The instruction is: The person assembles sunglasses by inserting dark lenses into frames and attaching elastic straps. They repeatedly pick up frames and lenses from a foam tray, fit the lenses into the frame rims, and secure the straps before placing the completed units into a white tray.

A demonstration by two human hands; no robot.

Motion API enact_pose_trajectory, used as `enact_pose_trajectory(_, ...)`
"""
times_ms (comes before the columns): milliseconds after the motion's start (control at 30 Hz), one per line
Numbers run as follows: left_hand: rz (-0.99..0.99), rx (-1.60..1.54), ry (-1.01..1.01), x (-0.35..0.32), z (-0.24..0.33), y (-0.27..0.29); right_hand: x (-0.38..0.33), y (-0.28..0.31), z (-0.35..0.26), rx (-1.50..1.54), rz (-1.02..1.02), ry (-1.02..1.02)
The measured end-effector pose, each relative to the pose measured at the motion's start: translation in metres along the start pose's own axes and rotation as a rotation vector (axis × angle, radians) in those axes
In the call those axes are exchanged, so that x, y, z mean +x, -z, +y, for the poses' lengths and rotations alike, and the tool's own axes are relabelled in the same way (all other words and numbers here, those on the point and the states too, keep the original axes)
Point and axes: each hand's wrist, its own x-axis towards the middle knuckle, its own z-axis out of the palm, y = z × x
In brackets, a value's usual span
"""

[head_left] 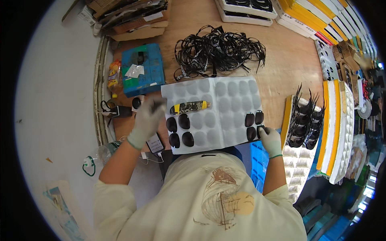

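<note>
While the half-curled, white-gloved right hand (271, 140) is touching a dark rounded lens (259, 134) right of centre, its grip unclear, the white-gloved left hand (147, 119) is hanging blurred left of centre, its opening and hold unclear. Seven matching dark lenses (187, 139) are lying on a grey, round-spotted sheet (225, 141) mid-frame.

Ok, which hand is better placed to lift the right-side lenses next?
Probably your right hand: it's at those lenses, while your left hand is by the left edge of the sheet.
</note>
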Motion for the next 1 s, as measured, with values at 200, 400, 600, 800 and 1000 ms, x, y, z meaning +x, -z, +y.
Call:
enact_pose_trajectory(200,0.265,-0.559,0.132,0.202,-0.072,-0.034,0.006,-0.002,-0.006,0.024,0.020,-0.019)
enact_pose_trajectory(400,-0.152,-1.048,0.695,0.278,-0.076,-0.073,0.029,0.002,0.005,0.214,0.075,-0.059)
enact_pose_trajectory(600,0.171,-0.224,0.374,0.270,-0.064,-0.071,0.068,0.008,0.006,0.467,-0.281,-0.088)
enact_pose_trajectory(800,0.559,-0.072,-0.065,0.212,0.001,-0.057,0.103,0.034,0.020,0.722,-0.467,-0.030)
enact_pose_trajectory(1000,0.349,0.091,-0.126,0.079,0.093,-0.086,0.129,0.084,0.003,0.775,-0.441,0.168)
